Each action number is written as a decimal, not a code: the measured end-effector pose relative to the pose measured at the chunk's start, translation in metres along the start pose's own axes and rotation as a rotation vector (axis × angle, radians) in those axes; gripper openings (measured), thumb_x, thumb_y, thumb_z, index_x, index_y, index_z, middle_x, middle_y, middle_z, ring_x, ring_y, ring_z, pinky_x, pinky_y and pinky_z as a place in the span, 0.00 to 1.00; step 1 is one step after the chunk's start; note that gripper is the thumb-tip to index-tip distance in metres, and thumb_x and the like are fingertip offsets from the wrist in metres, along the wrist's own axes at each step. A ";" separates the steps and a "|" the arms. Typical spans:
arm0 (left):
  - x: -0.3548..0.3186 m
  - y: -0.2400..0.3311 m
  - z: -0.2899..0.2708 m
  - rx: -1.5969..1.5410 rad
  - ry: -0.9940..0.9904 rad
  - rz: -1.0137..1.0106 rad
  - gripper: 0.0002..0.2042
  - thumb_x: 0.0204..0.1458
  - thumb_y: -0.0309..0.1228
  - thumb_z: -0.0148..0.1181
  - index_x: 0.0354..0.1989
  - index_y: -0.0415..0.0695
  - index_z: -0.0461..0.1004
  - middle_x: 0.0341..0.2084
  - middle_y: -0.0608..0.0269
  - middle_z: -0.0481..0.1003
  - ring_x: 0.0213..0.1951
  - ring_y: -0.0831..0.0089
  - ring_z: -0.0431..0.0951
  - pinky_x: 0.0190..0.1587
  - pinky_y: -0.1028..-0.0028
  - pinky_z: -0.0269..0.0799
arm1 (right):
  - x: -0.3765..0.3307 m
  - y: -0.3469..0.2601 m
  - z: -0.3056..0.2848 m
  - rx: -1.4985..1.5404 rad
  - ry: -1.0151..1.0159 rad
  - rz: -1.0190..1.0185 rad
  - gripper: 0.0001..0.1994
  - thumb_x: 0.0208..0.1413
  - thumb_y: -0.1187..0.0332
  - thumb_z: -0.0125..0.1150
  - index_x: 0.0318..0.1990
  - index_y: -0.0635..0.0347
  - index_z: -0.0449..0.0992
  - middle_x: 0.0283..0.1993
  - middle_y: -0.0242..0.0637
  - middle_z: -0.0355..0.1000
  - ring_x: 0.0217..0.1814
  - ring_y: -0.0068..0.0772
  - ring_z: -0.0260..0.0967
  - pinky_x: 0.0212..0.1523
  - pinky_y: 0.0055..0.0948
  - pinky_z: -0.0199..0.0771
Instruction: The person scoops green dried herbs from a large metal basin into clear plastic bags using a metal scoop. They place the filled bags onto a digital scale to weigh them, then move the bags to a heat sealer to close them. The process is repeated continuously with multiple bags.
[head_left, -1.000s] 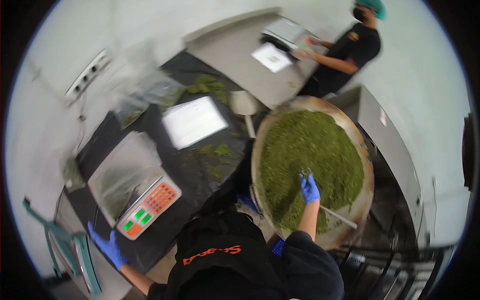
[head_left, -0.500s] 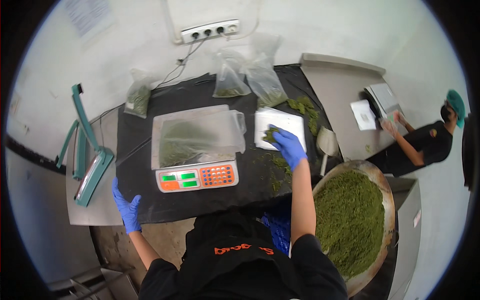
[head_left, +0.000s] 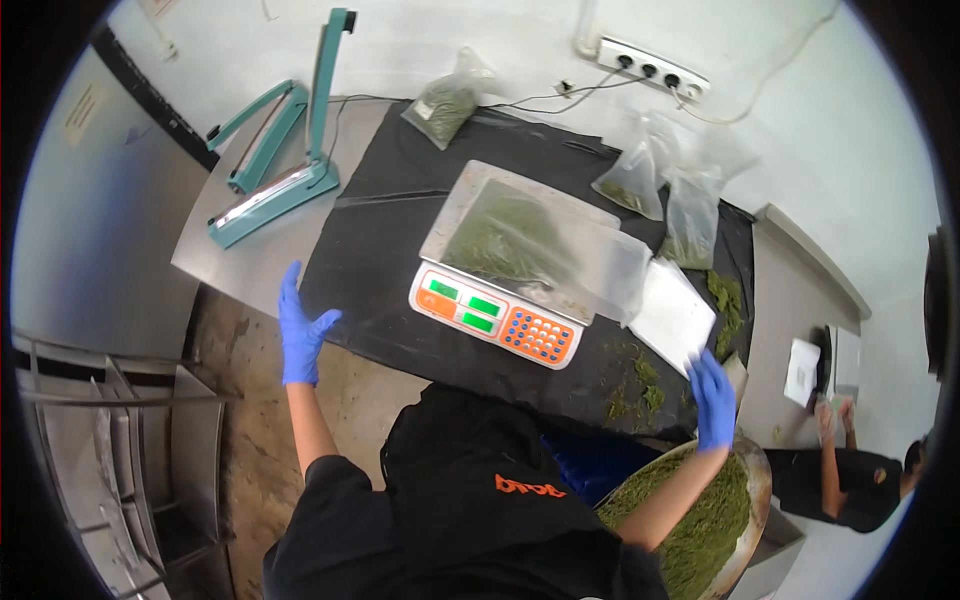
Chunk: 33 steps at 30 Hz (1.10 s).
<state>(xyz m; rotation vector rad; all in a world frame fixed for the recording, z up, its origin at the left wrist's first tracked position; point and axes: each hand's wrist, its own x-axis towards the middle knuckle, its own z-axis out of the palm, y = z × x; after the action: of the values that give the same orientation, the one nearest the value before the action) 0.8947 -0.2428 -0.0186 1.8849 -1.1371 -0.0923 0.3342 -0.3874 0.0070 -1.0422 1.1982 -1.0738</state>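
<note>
As you look down past your own black apron (head_left: 470, 450), your gloved left hand (head_left: 302, 335) is left of centre, thumb and fingers spread wide, holding nothing, beside the edge of the black sheet (head_left: 365, 250). Your gloved right hand (head_left: 712, 400) is at the lower right, its fingers pointing up and blurred; you cannot tell how far they are parted or whether they hold anything. Below it, a wide pan (head_left: 762, 490) holds chopped green leaves (head_left: 705, 525).

Near the middle of the frame, the bag (head_left: 510, 235) of green leaves lies flat on the scale (head_left: 540, 338). It is ahead of you, between your hands and farther up the frame than both. Its long axis slants from upper left, where the leaves sit, to lower right, where its slack clear end reaches the white paper (head_left: 675, 310). Your right hand, just beside the paper's lower corner, is nearer that end; your left is well apart from the bag.

Farther off, a teal sealer (head_left: 275, 210) stands upper left, two clear bags (head_left: 690, 220) upper right, and a co-worker (head_left: 840, 485) is at the right edge.
</note>
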 end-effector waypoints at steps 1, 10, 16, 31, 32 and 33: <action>0.004 -0.002 0.003 -0.006 -0.004 0.015 0.45 0.33 0.49 0.67 0.60 0.44 0.54 0.56 0.55 0.58 0.58 0.61 0.57 0.60 0.65 0.51 | -0.027 0.004 -0.018 -0.030 0.085 0.023 0.19 0.58 0.73 0.45 0.55 0.75 0.59 0.57 0.45 0.60 0.58 0.35 0.60 0.58 0.28 0.60; 0.047 0.032 0.047 -0.063 -0.078 0.173 0.31 0.42 0.41 0.61 0.56 0.43 0.60 0.53 0.57 0.62 0.56 0.62 0.60 0.58 0.68 0.54 | -0.266 0.205 -0.142 -0.814 1.193 0.522 0.16 0.54 0.57 0.54 0.35 0.65 0.75 0.27 0.38 0.73 0.31 0.34 0.70 0.35 0.32 0.71; 0.071 0.066 0.094 -0.071 -0.157 0.428 0.28 0.41 0.39 0.62 0.53 0.44 0.64 0.50 0.54 0.65 0.53 0.58 0.63 0.56 0.65 0.57 | -0.283 0.291 -0.107 -1.056 0.838 0.745 0.18 0.52 0.62 0.55 0.46 0.67 0.71 0.44 0.50 0.70 0.41 0.40 0.70 0.40 0.33 0.67; 0.053 0.057 0.080 -0.089 -0.160 0.306 0.27 0.44 0.37 0.59 0.54 0.42 0.63 0.52 0.55 0.64 0.55 0.60 0.61 0.57 0.67 0.55 | -0.200 0.132 -0.125 0.261 0.755 -0.097 0.28 0.58 0.61 0.48 0.63 0.60 0.48 0.67 0.42 0.43 0.65 0.32 0.47 0.64 0.27 0.44; 0.055 0.055 0.084 -0.108 -0.166 0.312 0.27 0.44 0.37 0.59 0.54 0.42 0.63 0.52 0.55 0.64 0.55 0.61 0.61 0.57 0.68 0.55 | -0.172 0.120 -0.112 0.257 0.681 -0.142 0.28 0.57 0.60 0.48 0.62 0.61 0.49 0.66 0.43 0.45 0.64 0.33 0.48 0.64 0.29 0.44; 0.054 0.053 0.085 -0.118 -0.166 0.307 0.27 0.44 0.37 0.59 0.54 0.42 0.63 0.53 0.55 0.63 0.55 0.61 0.61 0.57 0.68 0.55 | -0.137 0.108 -0.100 0.246 0.594 -0.178 0.28 0.57 0.59 0.48 0.62 0.63 0.51 0.65 0.43 0.47 0.63 0.34 0.49 0.64 0.30 0.45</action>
<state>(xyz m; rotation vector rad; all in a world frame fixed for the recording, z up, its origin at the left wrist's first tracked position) 0.8497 -0.3473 -0.0107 1.6029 -1.4889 -0.1430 0.2351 -0.2368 -0.0822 -0.6601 1.4029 -1.7006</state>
